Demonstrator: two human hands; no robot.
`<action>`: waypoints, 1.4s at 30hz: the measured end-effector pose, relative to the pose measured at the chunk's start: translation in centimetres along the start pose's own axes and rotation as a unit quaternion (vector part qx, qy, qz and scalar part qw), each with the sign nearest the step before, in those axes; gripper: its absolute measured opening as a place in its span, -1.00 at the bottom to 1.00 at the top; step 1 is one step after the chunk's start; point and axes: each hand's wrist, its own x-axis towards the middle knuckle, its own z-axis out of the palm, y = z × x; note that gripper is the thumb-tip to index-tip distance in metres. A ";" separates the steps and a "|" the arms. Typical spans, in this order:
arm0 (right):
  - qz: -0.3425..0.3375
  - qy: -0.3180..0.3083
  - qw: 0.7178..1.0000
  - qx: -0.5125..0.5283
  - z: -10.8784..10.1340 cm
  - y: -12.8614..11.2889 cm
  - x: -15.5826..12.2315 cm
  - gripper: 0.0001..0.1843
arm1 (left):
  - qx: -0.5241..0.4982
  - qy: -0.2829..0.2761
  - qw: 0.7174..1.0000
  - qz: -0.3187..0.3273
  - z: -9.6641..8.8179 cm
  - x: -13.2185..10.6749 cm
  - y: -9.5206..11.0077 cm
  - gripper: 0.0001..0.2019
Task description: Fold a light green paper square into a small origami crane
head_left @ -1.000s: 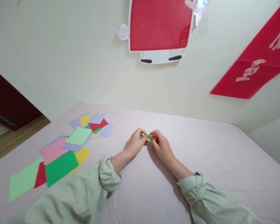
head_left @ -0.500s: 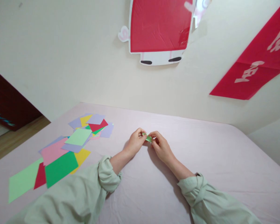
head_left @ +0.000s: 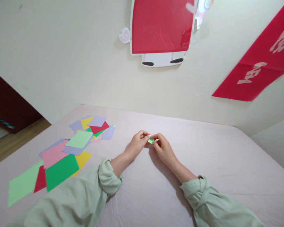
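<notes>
Light-green paper, a small folded or curled piece, lies between the fingertips of both hands above the middle of the desk, toward its far side. The left hand pinches the piece at its left end, thumb against bent fingers; the right hand pinches it at its right end in a similar manner. The grip of each hand is thus closed on the same paper, and only a short stretch of it shows between them. Its exact folds are too small to make out, and whether it touches the cloth below is hard to judge from this angle. Both forearms emerge from pale green sleeves, the left sleeve and the right sleeve, each gathered below the elbow.

A pale pinkish cloth covers the desk. On its left part, well apart from the hands, flat coloured sheets overlap in a loose spread. Nearest the viewer are a large light-green sheet, a red sheet and a dark green sheet; a yellow sheet and a pink sheet adjoin the latter. Farther back, a pale green sheet overlaps lavender paper, with a smaller red piece beyond it. On the wall behind are a red-and-white cutout and, at right, a red banner with light lettering.
</notes>
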 end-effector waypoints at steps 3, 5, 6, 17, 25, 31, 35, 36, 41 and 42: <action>0.000 0.001 1.000 -0.005 0.0 0.1 0.0 -0.82 | 0.011 0.004 1.000 0.009 0.1 0.0 -0.1 -0.82; -0.003 0.001 1.000 -0.009 0.0 0.1 0.0 -0.82 | 0.017 0.006 1.000 0.016 0.1 0.0 -0.1 -0.82; -0.004 0.000 1.000 -0.011 0.0 0.1 0.0 -0.82 | 0.022 0.010 1.000 0.019 0.1 0.0 -0.2 -0.83; 0.062 0.016 0.995 0.081 0.1 -0.3 0.0 -0.87 | 0.049 0.001 0.998 0.045 -0.2 0.2 -0.7 -0.91; 0.068 0.064 0.989 0.113 -0.4 0.2 0.5 -0.89 | -0.057 -0.057 0.997 0.002 0.0 -0.1 -0.5 -0.74; 0.083 0.101 0.979 0.159 -0.3 0.3 0.7 -0.87 | -0.068 -0.056 0.995 -0.037 0.3 0.0 -0.8 -0.80; 0.081 0.098 0.980 0.156 -0.3 0.3 0.6 -0.85 | -0.051 -0.064 0.996 -0.029 0.3 -0.1 -0.7 -0.80; 0.080 0.096 0.980 0.152 -0.3 0.3 0.6 -0.84 | -0.051 -0.064 0.996 -0.028 0.3 -0.1 -0.7 -0.80; 0.075 0.070 0.986 0.133 -0.3 0.1 0.5 -0.76 | -0.055 -0.055 0.997 -0.025 0.3 -0.1 -0.7 -0.80; 0.075 0.065 0.987 0.130 -0.3 0.0 0.5 -0.74 | -0.055 -0.050 0.997 -0.020 0.3 -0.1 -0.8 -0.79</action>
